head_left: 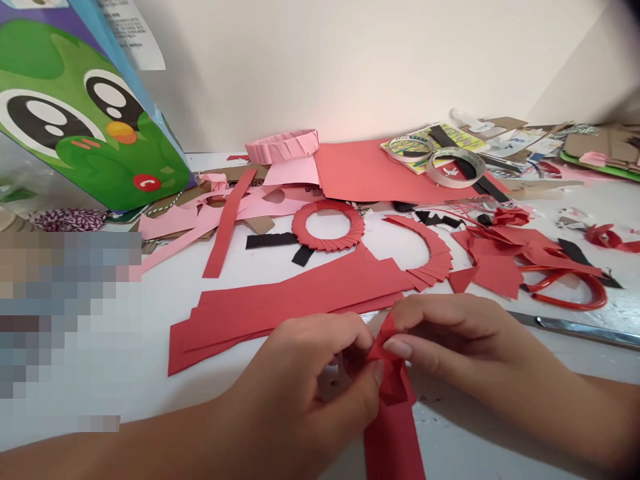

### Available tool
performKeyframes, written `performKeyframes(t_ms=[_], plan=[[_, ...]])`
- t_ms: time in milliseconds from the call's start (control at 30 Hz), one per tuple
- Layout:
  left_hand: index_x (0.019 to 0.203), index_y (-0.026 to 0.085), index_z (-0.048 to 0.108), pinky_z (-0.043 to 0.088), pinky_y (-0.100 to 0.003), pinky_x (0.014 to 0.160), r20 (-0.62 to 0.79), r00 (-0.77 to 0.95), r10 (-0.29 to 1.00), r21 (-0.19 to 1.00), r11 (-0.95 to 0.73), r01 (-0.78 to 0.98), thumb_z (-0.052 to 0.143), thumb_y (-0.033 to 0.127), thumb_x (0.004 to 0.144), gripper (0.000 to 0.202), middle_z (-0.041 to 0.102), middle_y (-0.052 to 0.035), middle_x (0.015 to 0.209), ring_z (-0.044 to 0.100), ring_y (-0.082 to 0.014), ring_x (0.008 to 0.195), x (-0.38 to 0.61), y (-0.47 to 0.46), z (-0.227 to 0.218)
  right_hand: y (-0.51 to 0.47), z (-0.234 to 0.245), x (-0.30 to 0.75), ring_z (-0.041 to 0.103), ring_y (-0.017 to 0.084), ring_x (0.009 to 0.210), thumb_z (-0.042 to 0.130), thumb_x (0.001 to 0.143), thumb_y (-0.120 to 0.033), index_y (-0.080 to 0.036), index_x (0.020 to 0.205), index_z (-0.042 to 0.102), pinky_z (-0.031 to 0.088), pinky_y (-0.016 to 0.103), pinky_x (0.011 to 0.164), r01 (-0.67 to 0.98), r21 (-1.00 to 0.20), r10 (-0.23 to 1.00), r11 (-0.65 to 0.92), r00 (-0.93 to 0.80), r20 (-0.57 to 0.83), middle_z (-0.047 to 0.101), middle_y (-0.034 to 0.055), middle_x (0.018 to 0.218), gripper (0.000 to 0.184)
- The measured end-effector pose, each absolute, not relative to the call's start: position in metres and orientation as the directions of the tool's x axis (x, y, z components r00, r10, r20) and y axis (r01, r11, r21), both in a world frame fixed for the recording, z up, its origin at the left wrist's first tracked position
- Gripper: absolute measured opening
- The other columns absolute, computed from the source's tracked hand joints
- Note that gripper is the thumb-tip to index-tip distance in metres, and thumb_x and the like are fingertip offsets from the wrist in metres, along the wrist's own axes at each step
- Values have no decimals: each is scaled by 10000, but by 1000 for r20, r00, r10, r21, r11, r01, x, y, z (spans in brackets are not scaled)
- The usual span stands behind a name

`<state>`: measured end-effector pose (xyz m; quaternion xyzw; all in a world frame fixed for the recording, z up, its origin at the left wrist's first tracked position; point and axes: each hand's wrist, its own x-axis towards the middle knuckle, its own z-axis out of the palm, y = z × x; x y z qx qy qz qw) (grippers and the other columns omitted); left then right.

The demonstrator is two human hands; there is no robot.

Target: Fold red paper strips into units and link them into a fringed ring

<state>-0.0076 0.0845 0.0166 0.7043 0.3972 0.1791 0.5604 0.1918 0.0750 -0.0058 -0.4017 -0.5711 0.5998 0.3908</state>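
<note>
Between my two hands is a red paper strip (393, 433), folded over at its upper end while its long tail hangs toward the near edge of the view. My left hand (325, 373) pinches the folded part between thumb and fingers. From the other side, my right hand (445, 347) grips the tip of the same fold with thumb and forefinger. Just beyond my hands lie stacked red strips (280, 300). Behind them are a pleated red paper ring (327, 227) and a curved, pleated red piece (435, 250) that is not a closed circle.
Red-handled scissors (590, 290) lie at the right near red scraps (505, 253). Tape rolls (455, 167) rest on a red sheet (360, 170) by the wall. A pink pleated ring (283, 147) stands at the back. A green cartoon bag (100, 133) stands at the left.
</note>
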Motion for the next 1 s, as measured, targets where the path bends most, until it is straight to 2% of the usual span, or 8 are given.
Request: performKeyframes(t_ms=[100,200,300,600,733,800,933,1000], plan=[[778,232,532,302,-240,477,-210,604,768,927,-39,372,469,354,993,255,437,70,616,366,-109,533,-9,83,14,74,-8,193,578,138,546,698,926,-453,-219,762,724,460,245,474,72,-997,925,-40,-373,-64,673,16,634,287],[797,244,522,258,-249,454,-243,578,779,932,23,361,467,385,992,247,382,78,595,318,-113,508,-10,81,12,74,-9,194,549,122,538,689,936,-441,-224,758,712,447,231,471,57,-998,928,-29,-370,-48,648,-4,623,282],[763,242,507,256,-249,460,-241,561,792,932,28,360,477,383,988,267,377,73,601,317,-114,517,-10,80,12,73,-8,193,543,117,548,691,936,-407,-224,752,704,446,222,476,57,-998,929,-11,-369,-32,642,-11,632,260],[762,242,516,291,-239,480,-183,555,811,927,-46,373,478,361,1000,269,417,74,595,357,-116,527,-8,82,14,75,-3,195,557,142,584,682,893,-380,-213,771,694,451,253,522,179,-983,928,-34,-361,-97,664,15,666,207],[759,243,506,273,-228,463,-160,545,823,928,-63,368,472,322,999,255,397,87,578,333,-106,503,-9,82,14,75,-2,194,575,149,593,687,889,-395,-218,768,686,451,257,529,158,-986,926,-55,-361,-109,671,18,673,215],[763,241,517,288,-212,470,-177,564,807,923,-63,380,491,321,1000,251,425,89,586,355,-101,511,-9,83,14,76,-3,193,594,153,607,694,890,-394,-214,761,683,464,260,544,135,-988,920,-76,-371,-122,681,23,683,222],[798,230,606,346,-190,513,-180,580,794,919,-74,386,571,309,971,193,574,72,668,468,-94,570,-6,86,15,77,-4,193,615,168,615,710,885,-427,-207,765,692,488,278,551,99,-992,926,-82,-360,-112,686,33,677,252],[808,225,635,365,-187,520,-176,557,812,919,-68,389,593,307,956,175,606,61,682,496,-97,586,-5,88,14,77,-3,192,593,148,592,735,873,-382,-205,753,704,478,256,533,94,-994,932,-62,-352,-92,686,25,664,216]])
